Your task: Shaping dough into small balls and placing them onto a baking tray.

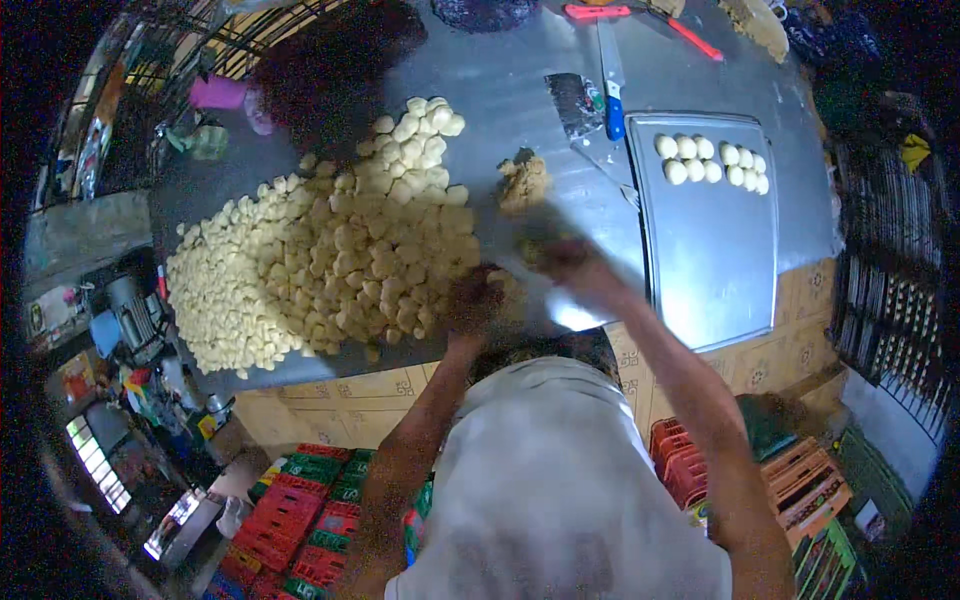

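A wide heap of small pale dough pieces [370, 250] covers the left part of the metal table [470, 80]. At the heap's right edge is my left hand [478, 300], dim and in shadow, its fingers closed around what looks like a pale piece of dough [510, 292]. My right hand [565, 260] hovers close by on the right, smeared by motion, so its fingers cannot be made out. Just beyond both hands lies a crumbly beige lump [524, 180], perhaps a filling. To the right, a metal tray [700, 260] bears two groups of smooth white dough balls [690, 160] in rows.
A fork [628, 195] and a blue-handled knife [613, 110] lie left of the tray. Red-handled tools [695, 40] are at the far edge. A large dark shape [330, 75] stands beyond the heap, near a pink object [218, 93]. Red crates [280, 520] are stacked below the table.
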The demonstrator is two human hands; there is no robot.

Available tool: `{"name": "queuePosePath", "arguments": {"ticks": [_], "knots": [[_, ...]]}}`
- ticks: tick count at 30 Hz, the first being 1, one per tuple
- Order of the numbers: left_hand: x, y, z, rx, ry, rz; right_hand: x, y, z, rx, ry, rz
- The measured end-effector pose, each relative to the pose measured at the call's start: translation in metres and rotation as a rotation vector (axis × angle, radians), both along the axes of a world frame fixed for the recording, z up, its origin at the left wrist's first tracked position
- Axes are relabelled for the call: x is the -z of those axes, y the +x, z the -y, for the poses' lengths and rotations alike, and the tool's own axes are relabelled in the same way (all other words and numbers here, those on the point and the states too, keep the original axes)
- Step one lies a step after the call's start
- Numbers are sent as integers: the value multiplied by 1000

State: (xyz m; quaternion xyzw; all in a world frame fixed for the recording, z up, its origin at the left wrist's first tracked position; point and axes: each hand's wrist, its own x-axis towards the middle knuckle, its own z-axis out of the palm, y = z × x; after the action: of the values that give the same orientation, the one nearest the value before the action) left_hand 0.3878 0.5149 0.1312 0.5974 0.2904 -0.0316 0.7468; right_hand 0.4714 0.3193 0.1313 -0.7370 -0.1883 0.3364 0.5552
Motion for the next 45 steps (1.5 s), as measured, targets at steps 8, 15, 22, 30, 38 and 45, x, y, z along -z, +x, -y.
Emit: {"name": "queuePosePath", "arguments": {"ticks": [8, 15, 22, 30, 38, 45], "knots": [[7, 11, -46, -239, -181, 187, 60, -114, -28, 435, -40, -235], [31, -5, -70, 150, -202, 176, -28, -99, -45, 604, 9, -142], [28, -2, -39, 360, -178, 186, -26, -91, -59, 487, -247, 609], [29, 5, -8, 551, -63, 137, -9, -55, -14, 708, -48, -62], [34, 16, 25, 673, 43, 54, -31, -20, 27, 227, -244, -30], [40, 21, 39, 691, 124, 14, 4, -23, 41, 291, -110, 84]]}}
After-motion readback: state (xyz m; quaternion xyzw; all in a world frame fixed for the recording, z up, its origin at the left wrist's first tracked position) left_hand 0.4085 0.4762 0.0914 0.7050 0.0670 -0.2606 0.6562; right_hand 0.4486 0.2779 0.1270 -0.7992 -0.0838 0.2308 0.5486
